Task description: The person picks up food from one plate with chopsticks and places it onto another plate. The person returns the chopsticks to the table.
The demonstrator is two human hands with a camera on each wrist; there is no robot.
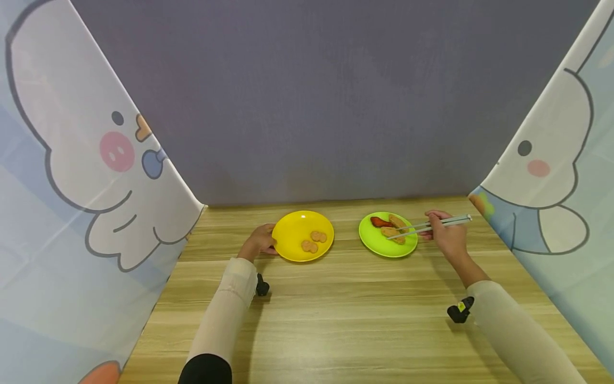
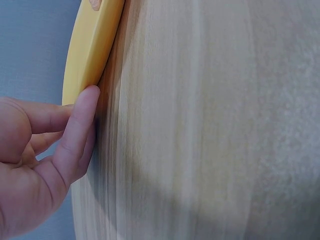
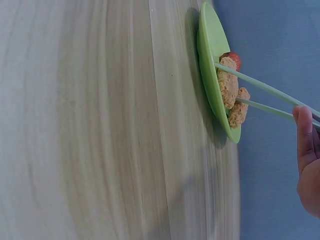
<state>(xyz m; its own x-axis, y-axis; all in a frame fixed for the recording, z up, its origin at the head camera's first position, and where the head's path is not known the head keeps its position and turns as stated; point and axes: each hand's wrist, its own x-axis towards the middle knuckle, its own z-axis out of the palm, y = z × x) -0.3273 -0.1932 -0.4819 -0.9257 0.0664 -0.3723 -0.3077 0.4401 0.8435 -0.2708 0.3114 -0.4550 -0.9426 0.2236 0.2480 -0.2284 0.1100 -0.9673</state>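
Left hand: the bare left hand (image 1: 261, 240) pinches the edge of a glossy, round, bright yellow plate (image 1: 290, 234), thumb and fingers nearly together with the rim between them.
Right hand: the bare right hand (image 1: 447, 234) has its fingers curled round a pair of slim, straight, pale grey-green chopsticks (image 1: 451, 221), their tips a little apart.
Chopstick tips: down at the food on a round, lime-green plate (image 1: 376, 245), either side of a lumpy, golden-brown, oblong piece (image 3: 228, 90); whether they squeeze it, I cannot tell.
Lime-green plate: near the right hand, also bearing a second golden-brown piece (image 3: 239, 111) and a glossy, reddish-brown, drumstick-shaped piece (image 1: 380, 222).
Yellow plate: left of the green one, well apart from it, with two tan, peanut-shaped pieces (image 1: 309, 246) near each other.
Wrists: cream sleeves (image 1: 225, 309), with a small black device (image 1: 262, 286) at each.
Surface: a light, wood-grained table (image 1: 336, 320) under both plates.
Surround: a plain grey panel (image 1: 312, 106) behind, pale cartoon-printed sheets (image 1: 81, 106) on both sides.
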